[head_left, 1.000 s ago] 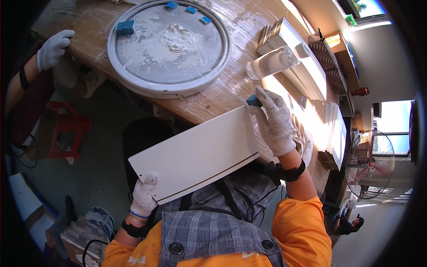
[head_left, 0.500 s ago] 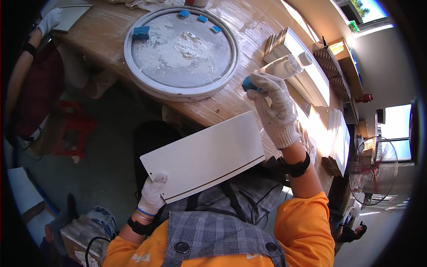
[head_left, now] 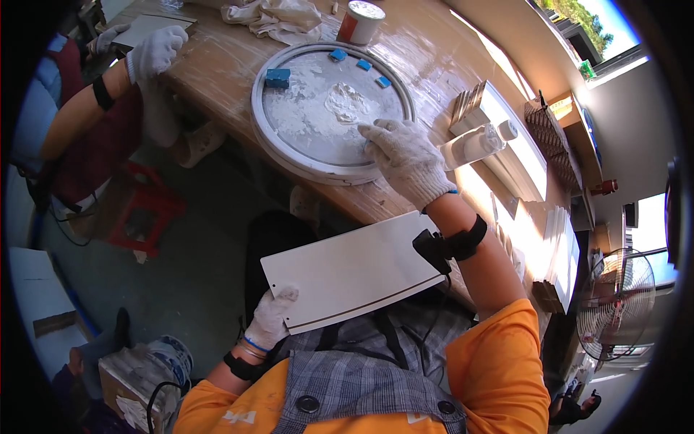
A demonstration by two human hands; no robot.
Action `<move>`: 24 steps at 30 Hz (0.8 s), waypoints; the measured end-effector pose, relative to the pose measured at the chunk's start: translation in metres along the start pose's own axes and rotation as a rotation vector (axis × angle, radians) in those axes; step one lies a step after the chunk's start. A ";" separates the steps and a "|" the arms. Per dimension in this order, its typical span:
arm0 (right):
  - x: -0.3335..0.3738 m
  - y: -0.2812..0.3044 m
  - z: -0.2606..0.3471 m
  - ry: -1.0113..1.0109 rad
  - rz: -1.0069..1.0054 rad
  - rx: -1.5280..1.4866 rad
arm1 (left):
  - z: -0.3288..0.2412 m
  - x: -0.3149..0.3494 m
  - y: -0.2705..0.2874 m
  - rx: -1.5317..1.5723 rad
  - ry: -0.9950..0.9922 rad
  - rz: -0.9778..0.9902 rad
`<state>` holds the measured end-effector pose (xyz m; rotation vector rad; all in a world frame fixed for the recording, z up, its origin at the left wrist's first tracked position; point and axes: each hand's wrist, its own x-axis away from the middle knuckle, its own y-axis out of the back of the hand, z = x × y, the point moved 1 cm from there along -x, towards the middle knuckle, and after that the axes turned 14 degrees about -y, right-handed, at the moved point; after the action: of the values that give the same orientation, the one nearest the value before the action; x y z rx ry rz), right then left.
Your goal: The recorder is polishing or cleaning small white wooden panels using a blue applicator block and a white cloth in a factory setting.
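Observation:
My left hand (head_left: 270, 316), in a white knit glove, grips the lower left corner of a long white board (head_left: 354, 269), thumb on top. The board lies tilted above my lap, a dark groove along its near edge. Gloved too, my right hand (head_left: 405, 160) is over the near right rim of a round grey tray (head_left: 262, 129), fingers closed in a pinch. The blue sponge block seen in it earlier is hidden behind the fingers now. White paste (head_left: 347, 103) is heaped mid-tray. A larger blue block (head_left: 277, 78) and small blue pieces (head_left: 363, 64) rest along its far side.
Right of the tray are a clear bottle (head_left: 473, 147) and stacked white boards (head_left: 499, 137). A tub (head_left: 360, 22) and a cloth (head_left: 278, 18) sit behind it. At left, a co-worker's gloved hand (head_left: 155, 52) is above the table, near a red stool (head_left: 144, 210).
My right hand has gone from beside the bottle to the left, over the tray's rim, its fingers turned down. The co-worker's arm reaches farther into view. My left hand keeps its hold.

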<state>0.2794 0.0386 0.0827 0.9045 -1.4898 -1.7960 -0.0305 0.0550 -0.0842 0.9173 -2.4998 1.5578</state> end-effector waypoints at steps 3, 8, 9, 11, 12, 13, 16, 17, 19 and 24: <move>0.005 0.010 0.006 -0.083 0.049 -0.013 | -0.002 0.002 -0.001 0.007 -0.008 -0.007; 0.039 0.024 -0.022 -0.158 -0.094 -0.173 | -0.001 0.004 -0.001 -0.072 0.008 -0.011; 0.050 0.026 -0.030 -0.169 -0.102 -0.176 | -0.001 0.003 -0.005 -0.053 -0.018 0.013; 0.077 0.028 -0.050 -0.263 -0.133 -0.108 | -0.001 -0.001 -0.007 -0.049 -0.022 0.045; 0.093 0.035 -0.058 -0.311 -0.090 -0.169 | -0.001 0.002 -0.006 -0.057 -0.028 0.030; 0.107 0.040 -0.071 -0.306 -0.086 -0.220 | -0.002 0.004 -0.005 -0.067 -0.032 0.016; 0.153 0.043 -0.103 -0.554 -0.017 -0.535 | -0.001 0.003 -0.006 -0.062 -0.016 -0.009; 0.167 0.047 -0.111 -0.583 -0.031 -0.540 | -0.001 0.001 -0.008 -0.042 -0.035 -0.036; 0.196 0.055 -0.116 -0.785 0.113 -0.547 | -0.002 0.004 -0.012 -0.067 -0.027 -0.031; 0.262 0.036 -0.135 -0.844 0.184 -1.099 | -0.010 0.010 -0.029 -0.145 -0.090 0.032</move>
<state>0.2433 -0.2559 0.0713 -0.5680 -0.6503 -2.4864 -0.0265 0.0492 -0.0526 0.9503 -2.6600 1.3502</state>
